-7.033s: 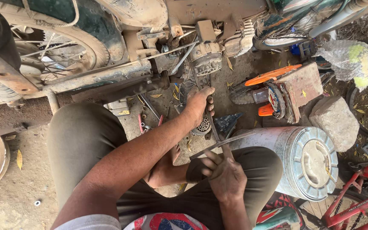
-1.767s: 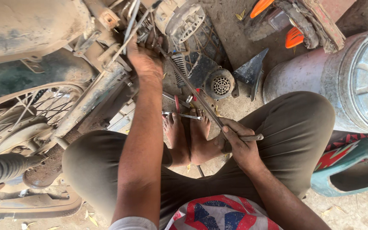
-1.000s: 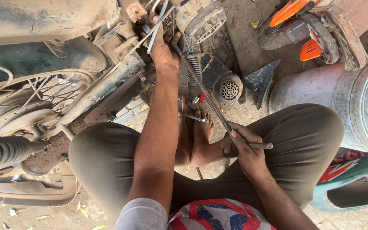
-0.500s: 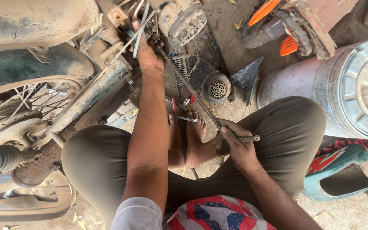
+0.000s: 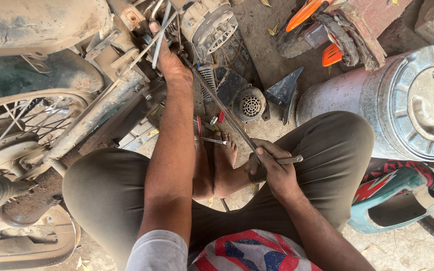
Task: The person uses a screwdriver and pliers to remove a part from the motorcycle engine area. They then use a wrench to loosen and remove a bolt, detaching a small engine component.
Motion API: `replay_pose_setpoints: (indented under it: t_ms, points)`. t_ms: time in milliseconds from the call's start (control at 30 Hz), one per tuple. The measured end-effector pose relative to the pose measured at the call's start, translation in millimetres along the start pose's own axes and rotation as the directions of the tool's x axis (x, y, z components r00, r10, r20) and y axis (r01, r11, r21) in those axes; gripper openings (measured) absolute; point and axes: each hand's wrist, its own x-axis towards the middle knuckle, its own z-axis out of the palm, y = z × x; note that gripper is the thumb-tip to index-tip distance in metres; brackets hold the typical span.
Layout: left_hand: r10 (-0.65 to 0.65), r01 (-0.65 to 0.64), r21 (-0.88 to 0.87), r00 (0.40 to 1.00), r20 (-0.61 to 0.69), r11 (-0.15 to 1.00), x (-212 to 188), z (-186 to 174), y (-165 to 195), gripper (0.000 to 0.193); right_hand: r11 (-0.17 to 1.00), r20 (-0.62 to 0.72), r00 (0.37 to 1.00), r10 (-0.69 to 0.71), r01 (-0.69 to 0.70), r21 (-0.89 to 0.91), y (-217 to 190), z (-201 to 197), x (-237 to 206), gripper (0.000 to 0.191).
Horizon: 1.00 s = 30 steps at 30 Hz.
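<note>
**Long rod braced into the motorcycle's underside**

At the far left, the motorcycle [image 5: 51, 60] lay close over the squatting person's knees, its spoked wheel [image 5: 21, 125] low in the frame. The left hand [image 5: 167, 57] reached up into the frame parts beside the engine [image 5: 207, 22], fingers curled among thin metal rods there; whether it truly gripped one or only steadied against them could not be told. From that spot the long rod [image 5: 222, 108] ran down and right, its upper tip at the engine's underside, its lower end in the right hand [image 5: 272, 168], which was closed firmly round it just above the bare feet [image 5: 217, 165]. A round mesh cap [image 5: 250, 105] and a metal drum [image 5: 403, 100] lay further right.

The likely trouble, as I judged it: the rod's tip seemed lodged on a narrow edge, so a hard push could have made it skid off and jab the left hand's knuckles, which sat right beside it. A slip downward could also have driven the lower end toward the feet.

Compared with half a second earlier, the left hand sat slightly higher among the parts, while the right hand's hold on the rod looked unchanged.
</note>
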Motion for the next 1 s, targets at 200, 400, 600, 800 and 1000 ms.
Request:
replay_pose_setpoints:
  t_ms: [200, 400, 600, 800, 1000]
  points:
    - [-0.093, 0.107, 0.105, 0.987, -0.127, 0.989, 4, -2, -2, 0.045, 0.999, -0.015, 0.999, 0.046, -0.046, 0.009, 1, 1, -1, 0.041]
    - [-0.015, 0.013, 0.040, 0.999, 0.045, 0.999, 0, -4, 2, 0.051, 0.999, 0.013, 1.000, 0.025, -0.024, -0.026, -5, -1, -1, 0.042]
    - [-0.042, 0.020, 0.117, 0.981, 0.187, 0.993, 1, -12, -2, 0.035, 0.991, -0.051, 0.994, 0.093, -0.088, 0.099, -8, -5, -4, 0.043]
    - [-0.105, 0.099, 0.041, 0.977, 0.188, 0.994, 15, -19, -6, 0.033, 0.979, -0.113, 0.993, 0.031, -0.007, 0.202, -9, -4, -2, 0.041]
    - [-0.134, 0.102, 0.161, 0.970, 0.204, 0.982, -2, -18, 3, 0.033, 0.962, -0.068, 0.997, 0.021, -0.001, 0.273, -23, 2, 11, 0.037]
